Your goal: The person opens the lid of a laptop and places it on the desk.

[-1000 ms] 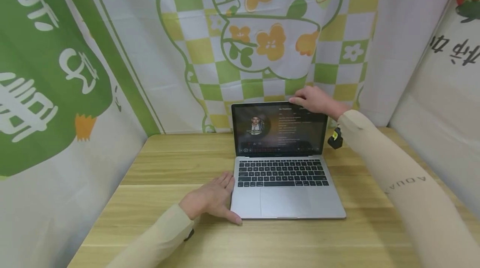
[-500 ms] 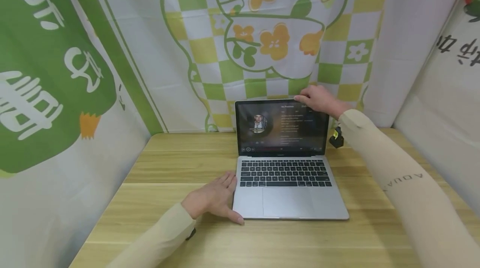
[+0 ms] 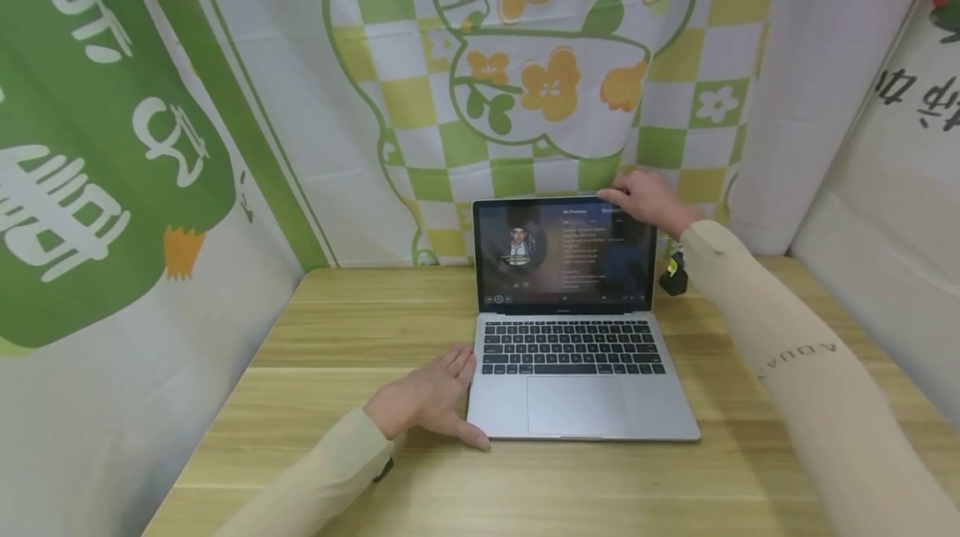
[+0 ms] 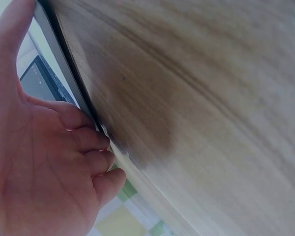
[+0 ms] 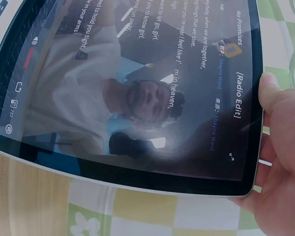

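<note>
A silver laptop (image 3: 577,404) stands unfolded on the wooden table, its screen (image 3: 564,258) lit with song lyrics and a round picture. My right hand (image 3: 648,199) pinches the lid's top edge near its right corner. In the right wrist view the thumb of that hand (image 5: 287,128) lies at the lid's edge, with the other fingers partly hidden behind the lid. My left hand (image 3: 427,399) spreads against the base's front left corner, fingers along the left side and thumb at the front edge. The left wrist view shows the left hand (image 4: 49,152) touching the laptop's edge.
The wooden table (image 3: 360,312) extends on both sides of the laptop. Behind it hangs a green, yellow and white checked curtain (image 3: 420,103), close to the lid. Printed cloth (image 3: 112,212) covers the left side, and pale cloth (image 3: 885,212) the right.
The lid has tilted slightly further back, with my right hand moving along at its top edge. My left hand keeps its place at the base's corner. The head view has shifted a little.
</note>
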{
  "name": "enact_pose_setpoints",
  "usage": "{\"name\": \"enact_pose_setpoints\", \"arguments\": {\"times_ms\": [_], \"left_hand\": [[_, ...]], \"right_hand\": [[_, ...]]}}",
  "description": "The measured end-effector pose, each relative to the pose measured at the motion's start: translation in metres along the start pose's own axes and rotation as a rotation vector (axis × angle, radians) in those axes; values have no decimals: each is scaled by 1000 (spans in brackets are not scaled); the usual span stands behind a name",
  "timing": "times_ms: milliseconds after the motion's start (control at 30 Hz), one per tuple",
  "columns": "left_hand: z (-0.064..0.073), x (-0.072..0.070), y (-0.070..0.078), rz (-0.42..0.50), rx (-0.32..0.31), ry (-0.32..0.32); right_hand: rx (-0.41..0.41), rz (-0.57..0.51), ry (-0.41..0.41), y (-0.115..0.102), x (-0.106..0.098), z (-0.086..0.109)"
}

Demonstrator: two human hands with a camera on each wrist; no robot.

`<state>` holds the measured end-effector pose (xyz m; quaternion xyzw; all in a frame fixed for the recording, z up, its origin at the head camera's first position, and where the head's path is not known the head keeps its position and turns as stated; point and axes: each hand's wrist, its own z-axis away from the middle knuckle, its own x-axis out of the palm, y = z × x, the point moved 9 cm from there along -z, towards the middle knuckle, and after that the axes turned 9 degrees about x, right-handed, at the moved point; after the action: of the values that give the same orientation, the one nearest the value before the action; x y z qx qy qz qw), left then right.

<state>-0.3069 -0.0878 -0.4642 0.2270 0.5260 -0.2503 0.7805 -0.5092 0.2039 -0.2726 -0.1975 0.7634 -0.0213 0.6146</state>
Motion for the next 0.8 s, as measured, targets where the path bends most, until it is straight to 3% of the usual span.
{"name": "enact_pose_setpoints", "arguments": {"times_ms": [800], "left_hand": [[0,-1,2,-30,8,4]], "right_hand": [[52,-98,65,21,14,-8]]}}
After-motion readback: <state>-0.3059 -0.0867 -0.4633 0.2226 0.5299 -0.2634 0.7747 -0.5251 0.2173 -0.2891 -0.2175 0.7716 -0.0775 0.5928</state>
